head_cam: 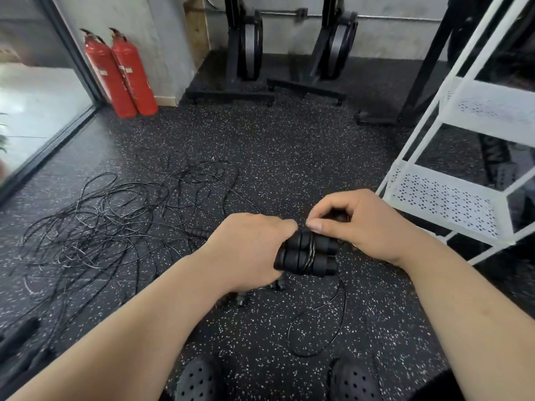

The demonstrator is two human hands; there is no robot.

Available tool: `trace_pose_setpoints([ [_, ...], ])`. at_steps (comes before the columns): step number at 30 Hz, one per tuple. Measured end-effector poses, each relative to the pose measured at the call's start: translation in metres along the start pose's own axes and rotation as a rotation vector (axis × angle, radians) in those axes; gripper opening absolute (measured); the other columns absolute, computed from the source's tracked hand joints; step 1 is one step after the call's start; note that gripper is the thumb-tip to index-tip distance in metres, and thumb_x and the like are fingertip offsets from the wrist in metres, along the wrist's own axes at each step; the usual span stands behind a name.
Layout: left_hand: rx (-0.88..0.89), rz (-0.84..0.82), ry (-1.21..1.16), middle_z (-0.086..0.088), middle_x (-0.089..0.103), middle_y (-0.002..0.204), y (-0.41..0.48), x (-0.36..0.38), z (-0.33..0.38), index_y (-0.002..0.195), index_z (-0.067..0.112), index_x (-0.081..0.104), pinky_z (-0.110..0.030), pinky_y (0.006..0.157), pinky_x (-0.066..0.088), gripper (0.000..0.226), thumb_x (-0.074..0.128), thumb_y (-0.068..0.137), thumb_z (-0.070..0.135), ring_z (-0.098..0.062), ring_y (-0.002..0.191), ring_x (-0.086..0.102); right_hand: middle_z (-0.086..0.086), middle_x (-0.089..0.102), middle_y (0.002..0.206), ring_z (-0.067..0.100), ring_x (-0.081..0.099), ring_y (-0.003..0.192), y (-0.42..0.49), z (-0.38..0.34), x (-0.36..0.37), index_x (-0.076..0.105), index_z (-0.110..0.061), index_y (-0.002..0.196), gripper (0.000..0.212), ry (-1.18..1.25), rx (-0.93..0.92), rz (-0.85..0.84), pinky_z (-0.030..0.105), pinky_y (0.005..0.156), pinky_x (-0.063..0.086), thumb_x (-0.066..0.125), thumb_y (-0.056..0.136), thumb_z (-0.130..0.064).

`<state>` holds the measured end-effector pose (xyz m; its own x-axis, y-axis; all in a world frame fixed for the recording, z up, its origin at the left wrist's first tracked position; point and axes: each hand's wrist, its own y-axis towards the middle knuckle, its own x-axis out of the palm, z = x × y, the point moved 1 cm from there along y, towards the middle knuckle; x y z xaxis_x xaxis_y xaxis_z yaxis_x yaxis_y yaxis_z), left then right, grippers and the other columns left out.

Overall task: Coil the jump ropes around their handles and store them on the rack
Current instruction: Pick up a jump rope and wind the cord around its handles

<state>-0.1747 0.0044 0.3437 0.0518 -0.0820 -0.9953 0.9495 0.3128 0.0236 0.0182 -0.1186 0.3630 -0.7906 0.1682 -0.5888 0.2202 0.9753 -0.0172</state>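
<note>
My left hand (pixel 249 250) grips a pair of black jump rope handles (pixel 308 256) held side by side, with a few turns of thin black cord wound round their middle. My right hand (pixel 359 224) pinches that cord just above the handles. The loose end of the cord (pixel 318 331) hangs down in a loop to the floor between my feet. A tangle of several more black jump ropes (pixel 115 221) lies on the floor to the left, with another handle (pixel 198 233) beside my left hand. The white rack (pixel 451 204) stands at the right.
Two red fire extinguishers (pixel 121 73) stand against the wall at the back left, beside a glass door. Black exercise machines (pixel 246 53) stand along the back wall. Dark bars (pixel 17 334) lie at the lower left. My black shoes (pixel 199 380) are at the bottom edge.
</note>
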Motion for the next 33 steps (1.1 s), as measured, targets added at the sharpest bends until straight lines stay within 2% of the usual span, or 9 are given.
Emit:
trace_pose_setpoints([
  [5,-0.009,0.088,-0.2,0.014,0.056,0.084,-0.001,-0.008,0.004,0.096,0.035,0.046,-0.034,0.07,0.044,0.025,0.066,0.086,0.045,-0.012,0.077,0.055,0.005,0.076,0.1,0.016,0.069,0.095,0.0,0.017,0.013,0.08,-0.015,0.099,0.021,0.595,0.129,-0.028,0.031,0.089,0.053,0.076,0.093,-0.035],
  [8,-0.14,0.121,-0.308,0.013,0.059,0.08,0.003,-0.013,0.0,0.094,0.036,0.044,-0.035,0.07,0.049,0.029,0.071,0.083,0.04,-0.014,0.075,0.058,0.017,0.074,0.099,0.026,0.069,0.098,0.004,0.024,0.038,0.079,-0.011,0.099,0.015,0.791,0.2,0.068,0.04,0.099,0.051,0.065,0.103,-0.016],
  [12,-0.364,0.164,-0.343,0.011,0.061,0.081,0.011,-0.01,-0.007,0.101,0.033,0.051,-0.037,0.072,0.053,0.027,0.071,0.083,0.039,-0.018,0.076,0.06,0.003,0.058,0.067,0.012,0.047,0.059,0.004,0.019,0.074,0.069,-0.027,0.067,0.051,0.57,0.352,0.268,0.03,0.075,0.044,0.049,0.114,-0.03],
  [15,-0.587,0.174,-0.399,0.009,0.062,0.085,0.015,-0.006,-0.021,0.102,0.032,0.053,-0.038,0.073,0.054,0.027,0.071,0.084,0.042,-0.02,0.078,0.062,-0.004,0.066,0.066,0.002,0.052,0.05,-0.002,0.007,0.089,0.072,-0.034,0.09,0.039,0.117,0.263,0.161,0.017,0.055,0.04,0.043,0.114,-0.039],
  [18,-0.694,0.138,-0.302,0.007,0.06,0.084,0.014,-0.001,-0.04,0.099,0.029,0.052,-0.037,0.07,0.05,0.025,0.067,0.082,0.04,-0.026,0.079,0.061,-0.003,0.068,0.07,0.011,0.062,0.057,-0.01,-0.006,0.099,0.066,-0.029,0.102,0.029,-0.222,0.194,0.094,0.031,0.057,0.05,0.042,0.113,-0.042],
  [23,-0.691,0.035,-0.099,0.004,0.052,0.08,0.009,0.007,-0.045,0.104,0.024,0.05,-0.036,0.067,0.045,0.028,0.068,0.087,0.037,-0.029,0.076,0.057,-0.013,0.056,0.07,0.009,0.058,0.062,-0.016,-0.032,0.068,0.053,-0.033,0.091,0.028,-0.691,0.034,0.172,0.035,0.059,0.051,0.039,0.112,-0.047],
  [27,-0.624,-0.049,-0.002,0.004,0.048,0.082,0.01,0.012,-0.035,0.106,0.024,0.044,-0.037,0.068,0.044,0.033,0.07,0.089,0.036,-0.028,0.078,0.054,-0.016,0.055,0.08,0.008,0.057,0.069,-0.014,-0.034,0.056,0.067,-0.037,0.098,0.039,-0.874,-0.126,0.123,0.029,0.056,0.046,0.034,0.107,-0.055],
  [30,-0.505,-0.105,0.077,0.004,0.046,0.08,0.012,0.019,-0.017,0.108,0.024,0.044,-0.037,0.065,0.042,0.031,0.069,0.091,0.031,-0.028,0.077,0.052,-0.016,0.055,0.079,0.008,0.055,0.066,-0.009,-0.031,0.044,0.075,-0.038,0.099,0.039,-0.873,-0.188,0.15,0.029,0.055,0.045,0.042,0.102,-0.058],
  [33,-0.363,-0.12,0.083,0.002,0.06,0.093,0.013,0.026,-0.001,0.105,0.027,0.043,-0.037,0.067,0.042,0.027,0.066,0.092,0.03,-0.027,0.079,0.053,-0.023,0.068,0.088,0.002,0.062,0.079,-0.004,-0.02,0.025,0.077,-0.043,0.104,0.026,-0.682,-0.139,0.166,0.035,0.072,0.056,0.058,0.097,-0.059],
])
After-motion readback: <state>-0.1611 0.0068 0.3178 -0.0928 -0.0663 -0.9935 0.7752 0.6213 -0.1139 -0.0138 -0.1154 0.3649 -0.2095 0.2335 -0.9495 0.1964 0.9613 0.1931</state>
